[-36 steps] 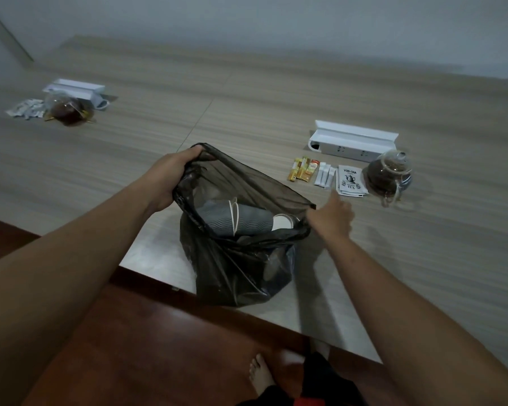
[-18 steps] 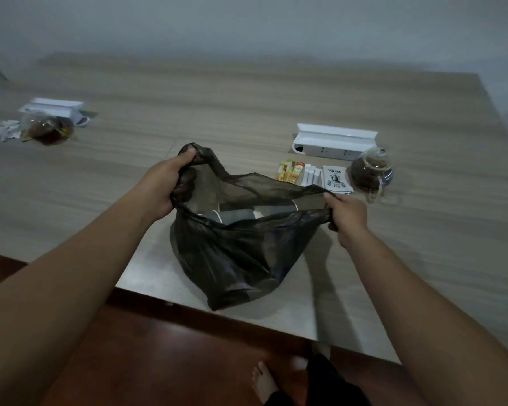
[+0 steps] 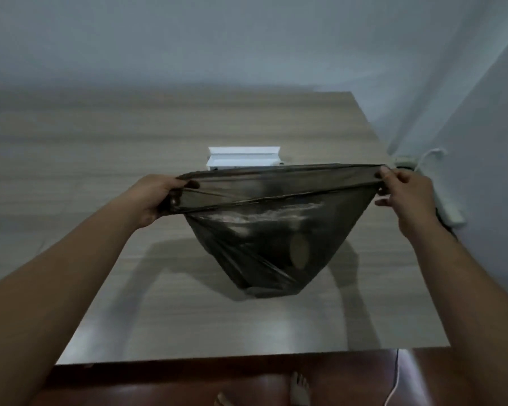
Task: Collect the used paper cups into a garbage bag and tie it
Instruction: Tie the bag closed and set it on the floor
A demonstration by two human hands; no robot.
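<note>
Two hands stretch the mouth of a dark garbage bag [image 3: 276, 244] flat and taut above the wooden bench [image 3: 100, 159]: the left hand [image 3: 154, 199] grips the left end of the rim with curled fingers, and the right hand [image 3: 405, 191] pinches the right end. Paper cups [image 3: 299, 254] show dimly through the thin plastic, low in the sagging bag, whose bottom is at or just over the benchtop. Behind the bag a white box [image 3: 242, 158] sits on the bench.
</note>
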